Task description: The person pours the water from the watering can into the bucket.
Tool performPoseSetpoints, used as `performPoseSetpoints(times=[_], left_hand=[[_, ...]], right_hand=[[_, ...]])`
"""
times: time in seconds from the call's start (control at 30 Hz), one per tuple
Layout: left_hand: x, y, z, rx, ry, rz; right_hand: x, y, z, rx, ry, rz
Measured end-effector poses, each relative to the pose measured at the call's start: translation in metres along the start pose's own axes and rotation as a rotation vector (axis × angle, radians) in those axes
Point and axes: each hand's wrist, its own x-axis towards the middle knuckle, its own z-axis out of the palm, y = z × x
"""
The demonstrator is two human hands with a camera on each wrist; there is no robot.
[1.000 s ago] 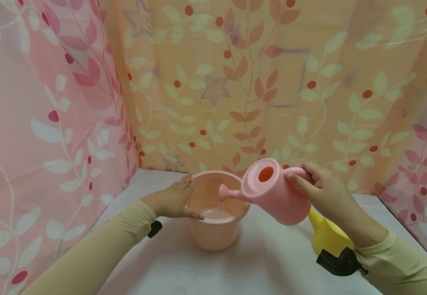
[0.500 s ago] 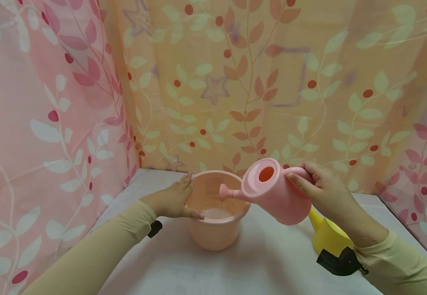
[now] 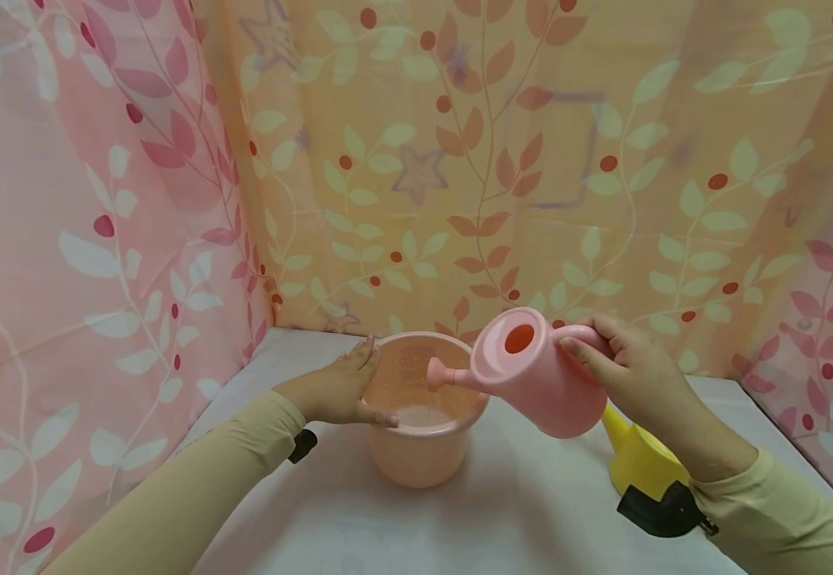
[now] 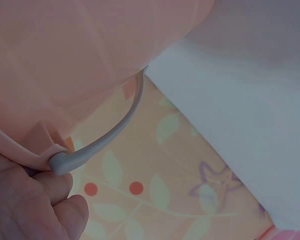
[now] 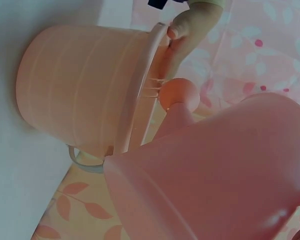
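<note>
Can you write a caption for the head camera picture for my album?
Right hand tips a pink watering can over a pink bucket that the left hand grips by the rim.

We see bare table (image 3: 502, 519) in front of bucket (image 3: 423, 447): open passage between both forearms. Bucket mouth partly blocked: watering can (image 3: 538, 383) spout over rim, left hand (image 3: 337, 391) on near-left rim. Yellow can (image 3: 639, 459) blocks right side, just behind right hand (image 3: 632, 371). Curtains (image 3: 416, 160) wall off back, left, right
</note>
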Motion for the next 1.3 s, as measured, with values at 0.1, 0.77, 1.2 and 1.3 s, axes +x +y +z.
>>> performPoseSetpoints(times=[0.1,0.77,1.2,1.3], left_hand=[[-0.0006,0.001,-0.0012,-0.009,-0.006,-0.005],[0.0007,-0.0002,0.0004,0.002,-0.012,-0.004],[0.0006,-0.0006,0.001,-0.009,-0.016,-0.009],[0.0006,-0.0007,0.0008,-0.011,-0.016,-0.01]], right_hand=[[0.0001,-0.0002,0.0001,-0.005,0.009,-0.01],[0.0005,-0.0013,-0.0004,0.008,0.022,-0.034],[0.0,-0.002,-0.0006,0.002,0.023,-0.021],[0.0004,-0.0011,-0.0003,-0.004,0.034,-0.036]])
